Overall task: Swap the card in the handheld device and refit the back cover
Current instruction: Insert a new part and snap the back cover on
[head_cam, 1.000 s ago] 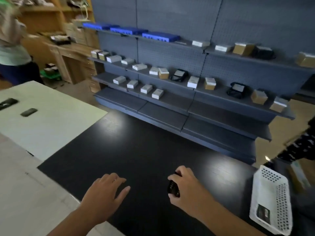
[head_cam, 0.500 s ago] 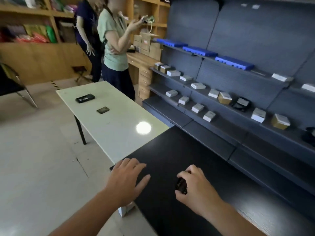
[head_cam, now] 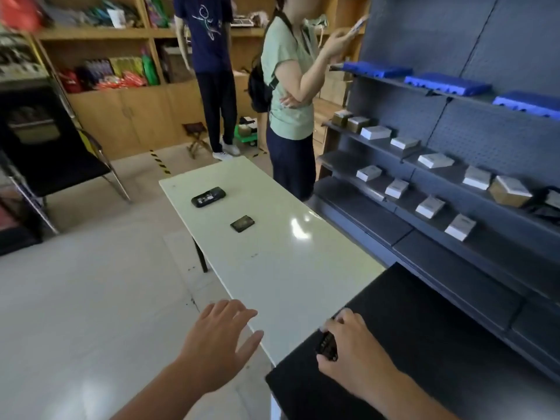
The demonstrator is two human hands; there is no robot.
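My right hand [head_cam: 354, 356] grips a small black handheld device [head_cam: 326, 346] over the near corner of the black table [head_cam: 424, 344]; most of the device is hidden by my fingers. My left hand [head_cam: 218, 341] hovers with fingers spread and nothing in it, over the near edge of the white table [head_cam: 272, 268]. On the white table's far part lie a black handheld device with its back exposed [head_cam: 208, 197] and a dark flat back cover or battery piece [head_cam: 242, 223], both well beyond my hands.
A person in a green top [head_cam: 291, 95] stands at the white table's far right corner, with a second person [head_cam: 212, 56] behind. Grey shelving [head_cam: 454, 183] holding small boxes runs along the right. A black chair [head_cam: 45, 140] stands at left.
The view has swung left, from the black table and shelves to the white table and the people. Both hands keep their pose; the right still holds the device.
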